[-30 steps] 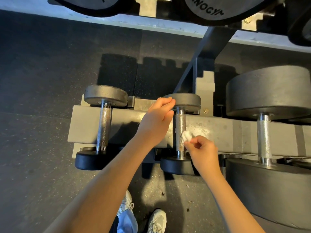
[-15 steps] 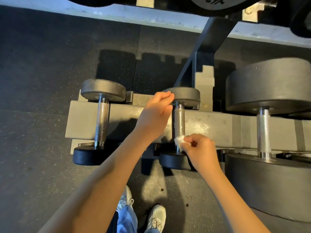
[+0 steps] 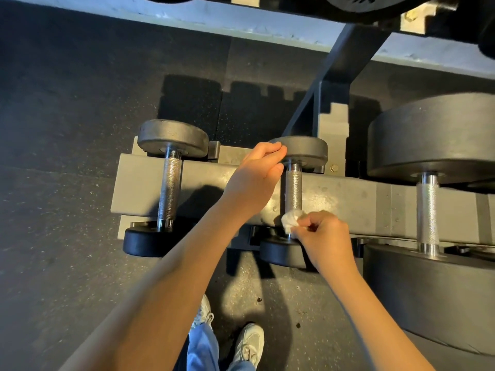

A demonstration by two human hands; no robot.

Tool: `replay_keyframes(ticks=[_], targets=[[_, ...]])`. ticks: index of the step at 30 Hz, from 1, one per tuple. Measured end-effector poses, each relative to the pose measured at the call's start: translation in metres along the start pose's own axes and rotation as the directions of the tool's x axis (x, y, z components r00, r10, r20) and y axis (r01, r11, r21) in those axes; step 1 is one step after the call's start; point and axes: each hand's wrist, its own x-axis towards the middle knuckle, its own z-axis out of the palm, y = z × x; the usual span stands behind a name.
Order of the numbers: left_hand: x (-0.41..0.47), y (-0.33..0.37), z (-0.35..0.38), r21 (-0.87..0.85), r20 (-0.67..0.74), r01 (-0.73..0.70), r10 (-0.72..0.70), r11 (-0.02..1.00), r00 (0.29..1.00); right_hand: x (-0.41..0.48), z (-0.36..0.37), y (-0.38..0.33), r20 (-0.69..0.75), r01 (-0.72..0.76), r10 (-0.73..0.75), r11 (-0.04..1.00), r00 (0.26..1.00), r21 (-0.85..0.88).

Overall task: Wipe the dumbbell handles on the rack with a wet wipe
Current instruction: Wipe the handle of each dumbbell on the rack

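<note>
Three dumbbells lie across a grey rack beam (image 3: pixel 356 199). On the middle dumbbell's knurled steel handle (image 3: pixel 293 191), my right hand (image 3: pixel 325 236) pinches a small white wet wipe (image 3: pixel 290 220) and presses it against the near end. My left hand (image 3: pixel 255 178) rests on the far black head (image 3: pixel 305 149) of that dumbbell, fingers curled over its edge. The left dumbbell's handle (image 3: pixel 170 192) and the large right dumbbell's handle (image 3: pixel 428 210) are untouched.
A dark slanted rack upright (image 3: pixel 332 76) rises behind the middle dumbbell. An upper shelf with big weight heads (image 3: pixel 361 6) overhangs at the top. Black rubber floor (image 3: pixel 67 183) lies left and below; my shoes (image 3: pixel 249 344) stand close to the rack.
The wipe in my right hand has slid down the middle handle from its midpoint to its near end. My left hand has stayed on the far head.
</note>
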Motion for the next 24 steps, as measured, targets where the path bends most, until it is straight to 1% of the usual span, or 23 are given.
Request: replay_keyframes(ticks=[2, 5, 7, 9, 11, 13, 15, 19, 22, 24], targets=[[0.0, 0.001, 0.0, -0.008, 0.003, 0.001, -0.001, 1.0, 1.0, 0.001, -0.001, -0.001, 0.002, -0.021, 0.021, 1.0, 1.0, 0.012], [0.001, 0.003, -0.001, -0.014, 0.009, 0.006, -0.006, 1.0, 1.0, 0.024, 0.006, -0.012, -0.157, -0.006, 0.021, 0.995, 0.987, 0.1], [0.0, 0.003, -0.002, 0.003, 0.018, 0.002, -0.003, 1.0, 1.0, 0.046, 0.011, -0.022, -0.252, -0.014, 0.054, 0.987, 0.966, 0.159], [0.0, 0.003, -0.002, 0.042, 0.032, -0.012, 0.01, 0.999, 0.999, 0.061, 0.013, -0.03, -0.288, -0.023, 0.086, 0.976, 0.954, 0.215], [0.0, 0.003, -0.004, 0.044, 0.061, 0.013, -0.016, 0.999, 0.998, 0.061, 0.013, -0.031, -0.288, -0.005, 0.064, 0.979, 0.955, 0.202], [0.002, 0.005, -0.007, 0.022, 0.094, 0.051, -0.053, 0.998, 0.994, 0.048, 0.011, -0.026, -0.266, 0.049, -0.016, 0.992, 0.964, 0.12], [0.002, 0.009, -0.011, 0.029, 0.121, 0.06, -0.063, 0.998, 0.991, 0.031, 0.007, -0.017, -0.204, 0.091, -0.074, 0.993, 0.976, 0.071], [0.002, 0.016, -0.014, 0.114, 0.165, 0.046, -0.065, 0.992, 0.984, 0.007, 0.0, -0.004, -0.043, 0.042, -0.041, 0.999, 0.998, 0.032], [0.001, 0.017, -0.012, 0.14, 0.152, 0.036, -0.057, 0.99, 0.987, 0.003, -0.005, -0.009, 0.042, -0.046, 0.045, 0.998, 0.998, 0.037], [0.0, 0.017, -0.01, 0.168, 0.149, 0.017, -0.042, 0.986, 0.988, 0.002, -0.01, -0.015, 0.094, -0.068, 0.065, 0.997, 0.993, 0.024]])
